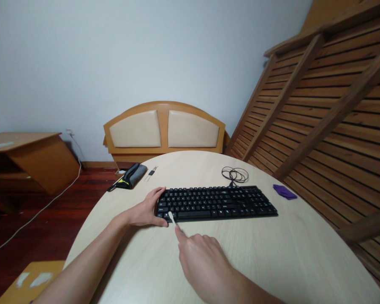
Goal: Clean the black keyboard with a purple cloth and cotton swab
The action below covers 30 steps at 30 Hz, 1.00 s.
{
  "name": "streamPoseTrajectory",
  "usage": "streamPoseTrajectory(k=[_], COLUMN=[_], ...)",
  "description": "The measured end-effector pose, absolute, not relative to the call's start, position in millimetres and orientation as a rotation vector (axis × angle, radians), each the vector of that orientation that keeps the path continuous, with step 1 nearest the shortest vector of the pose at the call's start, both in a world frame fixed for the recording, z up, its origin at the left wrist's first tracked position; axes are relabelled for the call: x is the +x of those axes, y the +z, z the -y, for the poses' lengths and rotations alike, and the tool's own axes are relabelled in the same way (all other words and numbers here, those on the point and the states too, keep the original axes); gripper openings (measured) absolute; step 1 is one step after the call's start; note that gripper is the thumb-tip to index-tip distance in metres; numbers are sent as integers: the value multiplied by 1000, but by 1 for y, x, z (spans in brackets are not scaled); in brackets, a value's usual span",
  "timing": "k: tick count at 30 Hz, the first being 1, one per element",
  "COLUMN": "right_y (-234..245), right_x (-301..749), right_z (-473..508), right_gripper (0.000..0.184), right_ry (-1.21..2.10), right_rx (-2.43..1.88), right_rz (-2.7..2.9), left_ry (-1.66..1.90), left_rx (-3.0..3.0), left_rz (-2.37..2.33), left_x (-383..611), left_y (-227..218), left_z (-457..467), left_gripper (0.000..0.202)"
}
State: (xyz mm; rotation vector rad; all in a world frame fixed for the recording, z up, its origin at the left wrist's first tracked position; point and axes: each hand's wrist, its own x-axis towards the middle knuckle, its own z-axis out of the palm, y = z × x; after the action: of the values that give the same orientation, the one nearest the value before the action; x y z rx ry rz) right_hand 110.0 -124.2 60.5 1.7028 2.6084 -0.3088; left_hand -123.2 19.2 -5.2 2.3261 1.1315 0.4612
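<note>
A black keyboard [217, 202] lies across the middle of a round pale wooden table [272, 257]. My left hand [147, 209] rests against the keyboard's left end, fingers wrapped over its corner, steadying it. My right hand [199, 257] is closed in a pinch round a thin white stick-like tool [171, 217]. The tool's tip touches the keys at the keyboard's front left. The keyboard's black cable [234, 174] lies coiled just behind it.
A purple cloth [284, 191] lies right of the keyboard. A dark grey pouch [131, 175] and a small black item [151, 172] sit at the table's far left edge. Behind stand a headboard [164, 128], a slatted bed frame [319, 109] and a desk [25, 158].
</note>
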Motion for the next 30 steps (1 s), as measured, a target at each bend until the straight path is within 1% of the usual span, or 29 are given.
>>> streamPoseTrajectory(k=[4, 11, 18, 30], right_y=[56, 52, 53, 60], right_x=[106, 99, 92, 77], right_z=[115, 100, 84, 56], right_gripper=[54, 59, 54, 46], right_ry=[-297, -280, -287, -397], right_rx=[1720, 1716, 1747, 1862], right_rz=[-2622, -2653, -2644, -2651], left_ry=[454, 436, 431, 460], left_rx=[2337, 2337, 2335, 2339], left_rz=[-1127, -1153, -1170, -1184], left_x=[-126, -127, -127, -127], left_y=[-9, -12, -13, -17], left_z=[-21, -23, -24, -24], left_gripper=[127, 131, 135, 135])
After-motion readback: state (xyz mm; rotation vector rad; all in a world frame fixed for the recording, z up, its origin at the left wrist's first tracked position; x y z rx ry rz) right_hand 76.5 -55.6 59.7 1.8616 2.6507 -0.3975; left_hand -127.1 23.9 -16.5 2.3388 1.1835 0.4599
